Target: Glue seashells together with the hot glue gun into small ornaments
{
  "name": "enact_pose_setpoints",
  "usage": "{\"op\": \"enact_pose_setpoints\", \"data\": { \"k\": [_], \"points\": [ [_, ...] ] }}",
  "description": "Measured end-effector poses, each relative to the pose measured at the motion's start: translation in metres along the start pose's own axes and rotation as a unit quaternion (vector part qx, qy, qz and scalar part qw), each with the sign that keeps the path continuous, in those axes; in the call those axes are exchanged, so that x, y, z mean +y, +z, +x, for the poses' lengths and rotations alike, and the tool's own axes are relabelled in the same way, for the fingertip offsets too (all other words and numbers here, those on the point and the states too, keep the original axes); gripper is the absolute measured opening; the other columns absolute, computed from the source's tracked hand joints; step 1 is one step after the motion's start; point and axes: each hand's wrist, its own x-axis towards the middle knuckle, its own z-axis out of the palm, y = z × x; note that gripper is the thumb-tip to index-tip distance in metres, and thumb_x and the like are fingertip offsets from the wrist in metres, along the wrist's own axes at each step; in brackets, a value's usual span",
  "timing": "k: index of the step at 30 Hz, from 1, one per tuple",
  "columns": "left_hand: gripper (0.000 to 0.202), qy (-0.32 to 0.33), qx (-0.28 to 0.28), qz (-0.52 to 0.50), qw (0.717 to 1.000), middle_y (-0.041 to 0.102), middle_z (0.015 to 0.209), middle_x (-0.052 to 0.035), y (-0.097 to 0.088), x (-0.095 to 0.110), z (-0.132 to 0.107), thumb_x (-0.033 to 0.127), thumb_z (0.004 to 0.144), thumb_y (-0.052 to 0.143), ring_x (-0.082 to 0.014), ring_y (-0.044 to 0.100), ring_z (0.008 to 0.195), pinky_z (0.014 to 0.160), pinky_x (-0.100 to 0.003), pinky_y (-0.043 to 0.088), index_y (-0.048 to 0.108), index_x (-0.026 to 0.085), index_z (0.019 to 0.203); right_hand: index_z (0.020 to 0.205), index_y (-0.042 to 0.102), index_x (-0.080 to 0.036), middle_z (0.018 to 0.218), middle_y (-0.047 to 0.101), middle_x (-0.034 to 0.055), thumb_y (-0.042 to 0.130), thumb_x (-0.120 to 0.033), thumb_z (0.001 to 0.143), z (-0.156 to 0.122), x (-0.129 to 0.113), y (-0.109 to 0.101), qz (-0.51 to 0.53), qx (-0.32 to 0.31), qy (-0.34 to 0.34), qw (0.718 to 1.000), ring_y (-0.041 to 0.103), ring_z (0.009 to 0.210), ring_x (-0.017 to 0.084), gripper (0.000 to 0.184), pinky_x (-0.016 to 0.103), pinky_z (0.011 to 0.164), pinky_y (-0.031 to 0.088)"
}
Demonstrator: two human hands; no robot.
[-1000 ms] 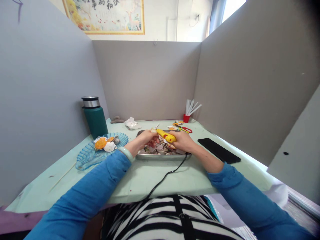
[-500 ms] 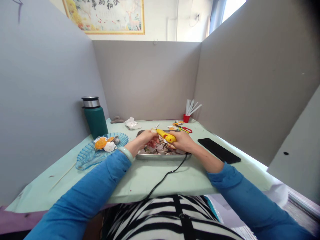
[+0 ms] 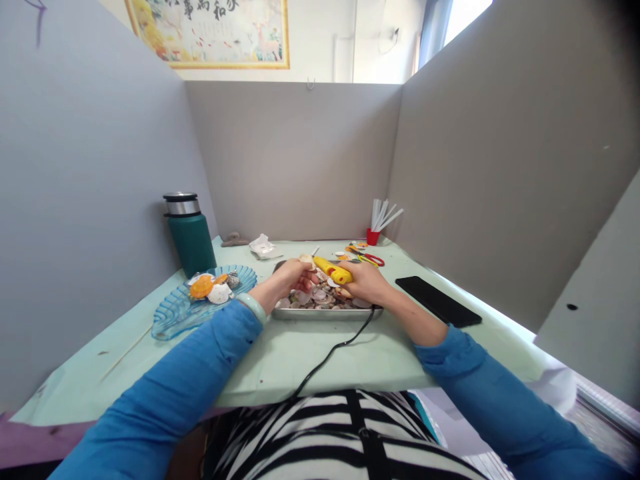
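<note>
My right hand (image 3: 367,283) is closed around a yellow glue gun (image 3: 333,271), with a glue stick (image 3: 315,251) showing at its far side and a black cord (image 3: 345,343) trailing toward me. Pinched in my left hand (image 3: 295,276) is a pale seashell (image 3: 307,261), close to the front of the gun; my fingers partly hide it. Both hands are over a metal tray (image 3: 327,314) filled with small shells (image 3: 320,298).
Left stand a green bottle (image 3: 191,240) and a blue glass plate (image 3: 175,313) bearing orange and white shells (image 3: 203,287). Scissors (image 3: 373,259), a red cup (image 3: 373,237) of glue sticks and a black phone (image 3: 437,300) lie right. Grey partitions (image 3: 295,160) enclose the table.
My left hand has turned the pale shell slightly, so more of it shows beside the gun. The glue gun and my right hand are nearly still.
</note>
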Motion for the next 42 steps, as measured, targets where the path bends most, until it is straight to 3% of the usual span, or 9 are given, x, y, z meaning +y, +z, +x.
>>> {"op": "enact_pose_setpoints", "data": {
  "k": [13,34,42],
  "points": [
    [0.016,0.002,-0.002,-0.035,0.999,0.062,0.061,-0.0067,-0.005,-0.003,0.005,0.022,0.078,0.042,-0.0111,0.051,0.039,0.043,-0.025,0.043,0.052,0.011,0.075,0.091,0.06,-0.023,0.077,0.064,0.0009,0.053,-0.029,0.068,0.001,0.002,0.001,0.001,0.006,-0.008,1.0,0.054,0.067,0.015,0.024,0.021,0.055,0.027],
    [0.014,0.006,0.025,0.035,0.999,0.061,0.06,-0.0037,0.001,0.001,-0.004,0.021,0.081,0.044,-0.0084,0.049,0.036,0.04,-0.021,0.04,0.051,0.01,0.076,0.079,0.059,-0.02,0.066,0.058,-0.0001,0.054,-0.038,0.074,0.002,0.005,0.004,0.092,0.047,-0.037,0.994,0.049,0.06,0.012,0.019,0.021,0.054,0.027],
    [0.012,-0.004,0.005,0.051,0.999,0.06,0.06,-0.0031,0.002,0.001,-0.006,0.022,0.081,0.045,-0.0086,0.05,0.037,0.04,-0.021,0.04,0.051,0.011,0.079,0.079,0.059,-0.019,0.065,0.056,-0.0007,0.054,-0.037,0.074,0.003,0.006,0.004,0.119,0.053,-0.049,0.99,0.048,0.059,0.011,0.019,0.02,0.055,0.027]
  ]
}}
